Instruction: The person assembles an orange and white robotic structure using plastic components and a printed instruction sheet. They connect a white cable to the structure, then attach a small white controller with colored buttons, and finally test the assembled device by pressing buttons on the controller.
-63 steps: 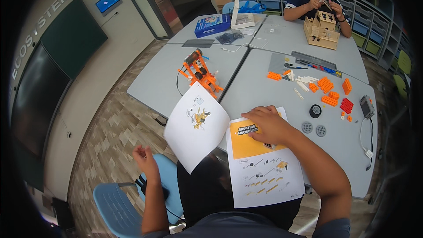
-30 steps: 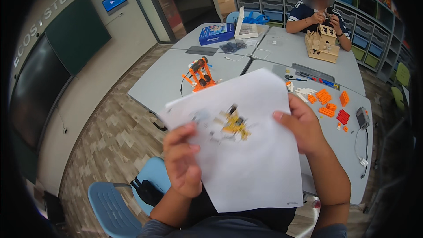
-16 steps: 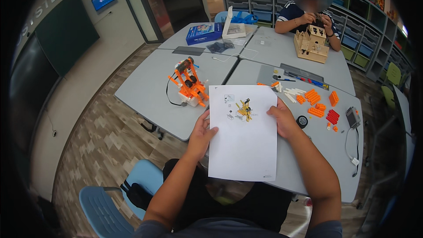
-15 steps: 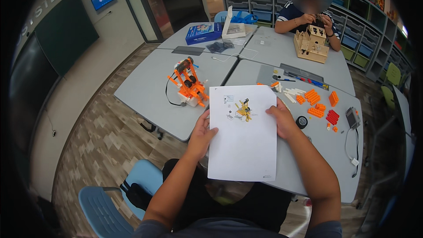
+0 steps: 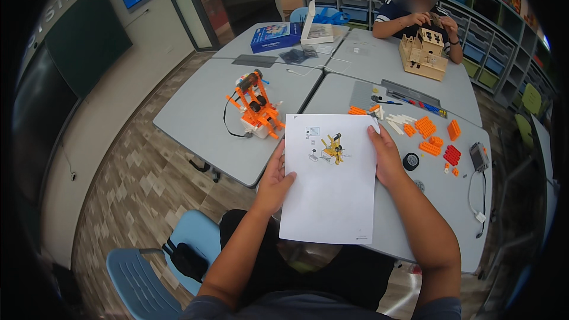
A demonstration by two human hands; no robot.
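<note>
A white instruction sheet (image 5: 329, 201) is held up between my two hands, over the near edge of the table. Its upper part carries a small drawing of a yellow brick-built model. My left hand (image 5: 275, 181) grips the left edge, thumb on the front. At the upper right edge, my right hand (image 5: 385, 153) pinches the paper the same way; the fingers behind it are hidden. Beyond my left hand stands an orange and white brick-built model (image 5: 256, 106) with black wheels and a cable. Loose orange bricks (image 5: 425, 126) and a black wheel (image 5: 410, 161) lie beyond my right hand.
Red bricks (image 5: 452, 154), white beams (image 5: 396, 123) and a grey module with a cable (image 5: 479, 157) lie on the right of the table (image 5: 195, 104). Across it, a person handles a wooden model (image 5: 423, 59). A blue box (image 5: 276, 37) sits at the back; blue chairs (image 5: 142, 284) stand lower left.
My right hand has slid slightly up along the sheet's edge, toward its top corner. The sheet stays in both hands. The whole view has shifted a little.
</note>
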